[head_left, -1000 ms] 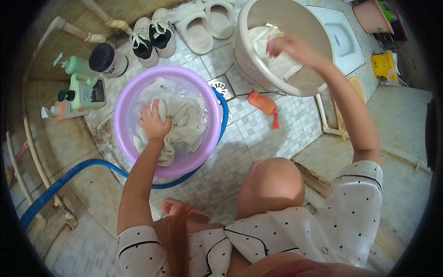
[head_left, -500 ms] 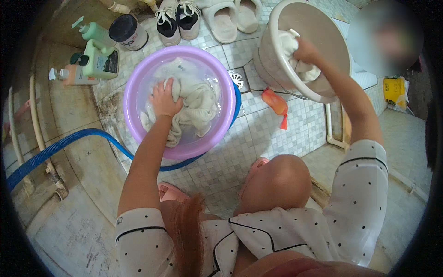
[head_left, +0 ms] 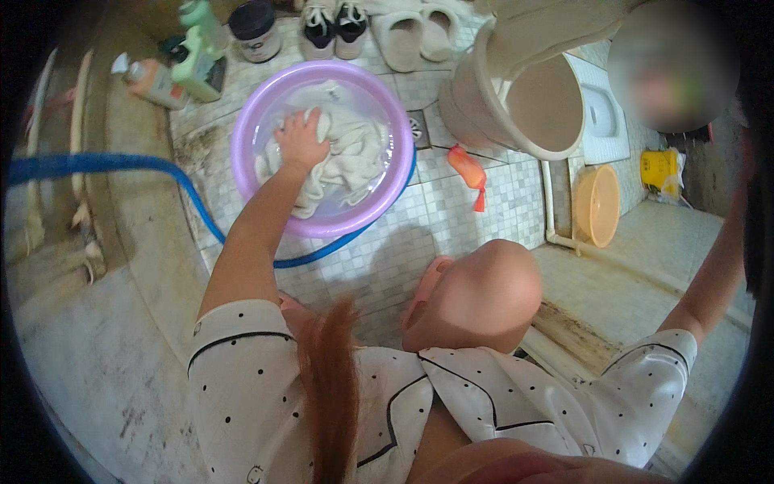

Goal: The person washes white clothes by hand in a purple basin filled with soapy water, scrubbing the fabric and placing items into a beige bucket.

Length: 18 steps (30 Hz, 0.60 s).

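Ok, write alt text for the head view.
A person's left hand presses pale wet cloth in a purple basin on a tiled floor. Their right arm reaches up out of view; a beige tub with pale cloth over its rim stands tilted at upper right, shoes and bottles beyond.

The floor [head_left: 476, 234] is laid in small pale mosaic tiles with dark grime along the grout lines — worst at its left edge, where a raised concrete ledge [head_left: 121, 266] curves round. A round drain [head_left: 416, 129] sits in the tiles near the top middle. At the right a white pipe [head_left: 551, 210] runs along the tile edge, and past it lies a lower, plain grey stretch of floor [head_left: 645, 242]. Light is soft and even.
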Available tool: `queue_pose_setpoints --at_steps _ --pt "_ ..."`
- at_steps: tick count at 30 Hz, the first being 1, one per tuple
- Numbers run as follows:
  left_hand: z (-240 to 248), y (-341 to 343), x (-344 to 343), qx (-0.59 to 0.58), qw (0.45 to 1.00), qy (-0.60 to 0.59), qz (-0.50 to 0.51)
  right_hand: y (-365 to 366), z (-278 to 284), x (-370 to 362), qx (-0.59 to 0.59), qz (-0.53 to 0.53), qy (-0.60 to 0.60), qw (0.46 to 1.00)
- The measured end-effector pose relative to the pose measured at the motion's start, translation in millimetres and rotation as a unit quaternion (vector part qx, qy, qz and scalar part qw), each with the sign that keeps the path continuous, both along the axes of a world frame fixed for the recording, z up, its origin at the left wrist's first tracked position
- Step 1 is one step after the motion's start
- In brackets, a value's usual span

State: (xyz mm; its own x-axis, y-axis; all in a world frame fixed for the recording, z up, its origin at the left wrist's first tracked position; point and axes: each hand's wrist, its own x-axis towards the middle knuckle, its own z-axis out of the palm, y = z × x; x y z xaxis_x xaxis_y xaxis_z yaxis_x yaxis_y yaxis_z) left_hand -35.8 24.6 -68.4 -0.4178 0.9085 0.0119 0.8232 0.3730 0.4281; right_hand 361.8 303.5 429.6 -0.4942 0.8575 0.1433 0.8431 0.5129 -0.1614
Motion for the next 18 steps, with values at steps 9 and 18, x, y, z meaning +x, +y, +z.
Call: queue_pose_setpoints --at_steps 9,18 --pt "151.9 21.2 -31.0 0.133 0.760 -0.635 -0.039 -81.6 3.1 -97.7 -0.065 0.090 0.029 0.993" --pt "246.7 -10.4 -6.0 0.204 0.788 -0.545 -0.200 -138.0 -40.5 -224.7 -0.253 0.200 0.111 0.940"
